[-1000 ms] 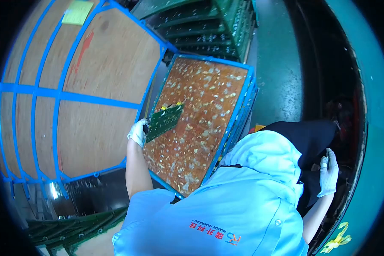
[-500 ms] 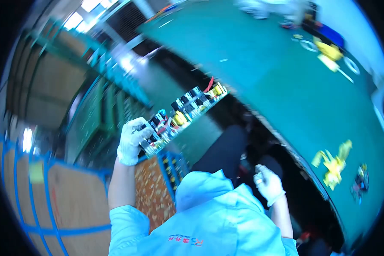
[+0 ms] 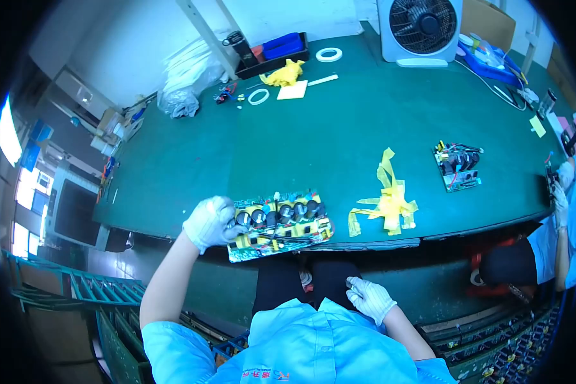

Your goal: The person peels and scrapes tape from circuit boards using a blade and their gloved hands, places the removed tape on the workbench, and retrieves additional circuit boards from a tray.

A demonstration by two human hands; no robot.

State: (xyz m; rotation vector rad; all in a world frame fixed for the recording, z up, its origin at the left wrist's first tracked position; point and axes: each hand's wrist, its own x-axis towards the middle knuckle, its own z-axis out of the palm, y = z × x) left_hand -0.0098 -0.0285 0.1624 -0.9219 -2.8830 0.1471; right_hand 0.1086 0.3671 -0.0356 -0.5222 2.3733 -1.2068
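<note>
My left hand (image 3: 209,224), in a white glove, grips the left end of a circuit board (image 3: 278,224). The board carries a row of black cylindrical capacitors, yellow parts and dark wires, and is over the front edge of the green table (image 3: 288,147). Closer to my lap, my right hand (image 3: 370,298), also gloved, has its fingers curled together; something small and dark shows at the fingertips, too little to name. Crumpled yellow tape strips (image 3: 392,206) lie to the right of my board. Beyond them rests a second circuit board (image 3: 457,166).
A box fan (image 3: 422,29) stands at the back, with a blue tray (image 3: 493,67) beside it. Tape rolls (image 3: 328,55) and a black bin (image 3: 272,57) sit at the rear. A co-worker (image 3: 560,217) handles a board at far right. Racks of boards (image 3: 512,345) stand behind.
My view has swung from the racks on the left round to the table. The circuit board in my left hand has come from beside the table to its front edge. My right hand stays low.
</note>
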